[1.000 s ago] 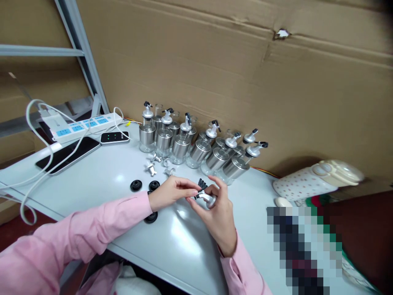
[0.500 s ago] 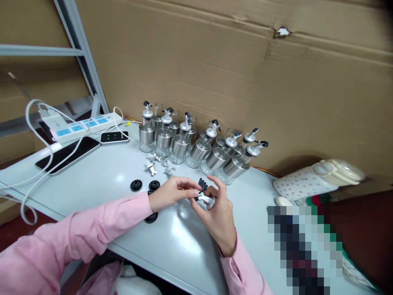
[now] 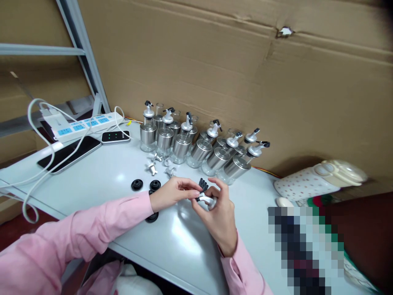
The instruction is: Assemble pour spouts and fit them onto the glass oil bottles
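My right hand [image 3: 219, 215] pinches a silver bottle pourer spout [image 3: 210, 201] between thumb and fingers, with the index finger raised. At the spout's narrow black end, the fingertips of my left hand [image 3: 175, 193] close in a pinch. Just above the fingertips is a cluster of black ribbed pieces [image 3: 203, 184]; whether it lies on the table or is held I cannot tell. Several black round stoppers [image 3: 136, 184] lie beside and partly under my left wrist. More loose silver spouts [image 3: 151, 168] lie beyond my left hand.
Glass bottles with steel sleeves [image 3: 201, 150], several topped with spouts, stand in rows by the cardboard wall [image 3: 190, 61]. At left are a power strip [image 3: 80, 130], white cables, a phone [image 3: 70, 153] and a small display device [image 3: 116, 137]. A spotted flask [image 3: 307, 182] lies at right.
The view has shifted very slightly. Both hands keep nearly the same pose around the pourer spout.
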The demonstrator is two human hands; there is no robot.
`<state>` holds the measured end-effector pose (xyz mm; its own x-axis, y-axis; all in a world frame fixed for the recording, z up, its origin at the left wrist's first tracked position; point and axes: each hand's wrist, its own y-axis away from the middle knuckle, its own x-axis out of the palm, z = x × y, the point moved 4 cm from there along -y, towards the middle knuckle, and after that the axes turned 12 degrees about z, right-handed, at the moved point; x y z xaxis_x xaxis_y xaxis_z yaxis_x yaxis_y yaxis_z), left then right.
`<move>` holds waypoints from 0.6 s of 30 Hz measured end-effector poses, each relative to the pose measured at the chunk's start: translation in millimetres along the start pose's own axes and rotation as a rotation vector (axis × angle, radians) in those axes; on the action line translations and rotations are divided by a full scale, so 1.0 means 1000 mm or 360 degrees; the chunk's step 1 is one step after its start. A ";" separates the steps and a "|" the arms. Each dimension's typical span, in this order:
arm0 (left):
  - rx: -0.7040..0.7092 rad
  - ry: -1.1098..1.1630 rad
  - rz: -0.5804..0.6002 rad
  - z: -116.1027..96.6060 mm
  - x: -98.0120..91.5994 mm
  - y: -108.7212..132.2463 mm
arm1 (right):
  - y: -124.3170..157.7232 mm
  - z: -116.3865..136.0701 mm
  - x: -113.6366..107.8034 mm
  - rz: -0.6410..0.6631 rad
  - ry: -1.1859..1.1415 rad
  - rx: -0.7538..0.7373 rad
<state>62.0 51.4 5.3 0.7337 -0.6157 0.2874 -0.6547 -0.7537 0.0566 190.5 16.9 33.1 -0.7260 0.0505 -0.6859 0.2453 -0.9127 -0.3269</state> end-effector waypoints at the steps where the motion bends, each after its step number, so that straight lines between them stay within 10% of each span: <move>1: 0.0002 -0.0005 -0.0001 0.000 0.000 0.000 | 0.000 0.000 0.000 -0.0004 0.0000 0.0003; 18: 0.0042 -0.0011 0.0054 -0.003 0.003 0.001 | 0.001 0.005 -0.001 0.0057 -0.0039 0.0080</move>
<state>62.8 49.7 8.7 0.7125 -0.6424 0.2821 -0.6742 -0.7383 0.0216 188.4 14.5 36.5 -0.7329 0.0084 -0.6802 0.2389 -0.9331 -0.2689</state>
